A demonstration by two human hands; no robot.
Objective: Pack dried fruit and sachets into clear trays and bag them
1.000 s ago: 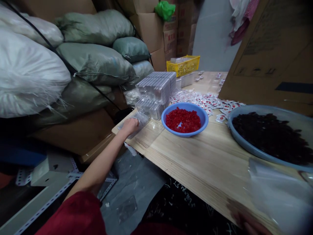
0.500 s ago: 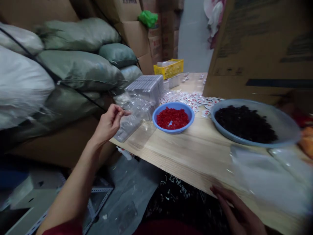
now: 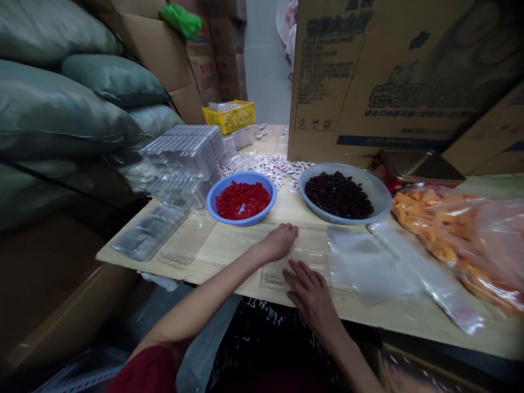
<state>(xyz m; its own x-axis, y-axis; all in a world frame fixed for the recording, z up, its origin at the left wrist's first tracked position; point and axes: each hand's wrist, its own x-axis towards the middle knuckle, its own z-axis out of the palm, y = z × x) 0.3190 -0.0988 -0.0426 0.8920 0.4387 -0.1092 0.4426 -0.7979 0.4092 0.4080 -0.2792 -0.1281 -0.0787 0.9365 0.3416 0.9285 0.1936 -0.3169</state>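
A clear plastic tray (image 3: 273,273) lies on the wooden table in front of me, hard to make out against the wood. My left hand (image 3: 280,242) is closed above its far side, and what its fingers hold, if anything, is hidden. Over the tray's near right part my right hand (image 3: 309,292) is open, fingers spread and pointing away from me. Beyond my left hand stands a blue bowl (image 3: 210,204) of red dried pieces (image 3: 243,197). To its right is a larger pale-blue basin (image 3: 382,191) with dark dried fruit (image 3: 338,194).
Stacked clear plastic trays (image 3: 180,150) stand left of the bowl. Small white packets (image 3: 270,166) lie behind it, near a yellow basket (image 3: 231,117). Clear plastic bags (image 3: 368,265) and a bag of orange pieces (image 3: 434,218) lie right. A large carton (image 3: 327,93) stands behind.
My left hand has moved right from beside the stacked trays to the table in front of me. My right hand has come up from the table's edge over the clear tray. The view has turned right.
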